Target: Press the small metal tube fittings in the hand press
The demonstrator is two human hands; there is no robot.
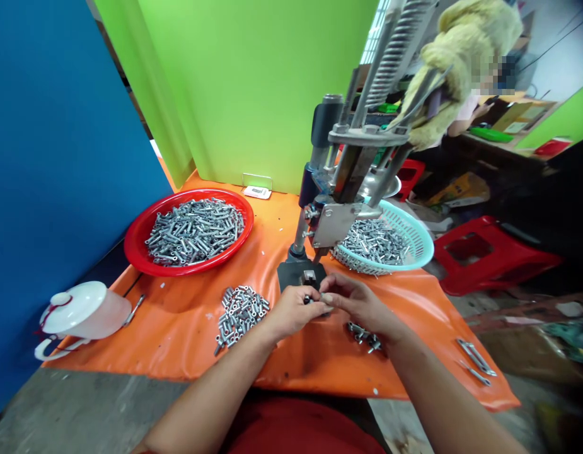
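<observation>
My left hand (pixel 298 310) and my right hand (pixel 355 299) meet just in front of the base (pixel 287 272) of an upright press (pixel 337 230). Both hands have their fingers pinched together. A small dark metal piece (pixel 308 300) shows at the left fingertips; its kind is too small to make out. What the right fingertips grip is mostly hidden. Left of my left hand lies a heap of short metal sleeves (pixel 244 312) on the orange cloth. Several small metal parts (pixel 364 337) lie beneath and beside my right wrist.
A red basin (pixel 187 270) of metal sleeves stands back left, and a light blue basket (pixel 421 243) of thin metal parts back right. A white lidded mug (pixel 90 312) is at the left edge, wrenches (pixel 475 358) at the right. Beyond are red stools (pixel 499 252) and another person (pixel 466 113).
</observation>
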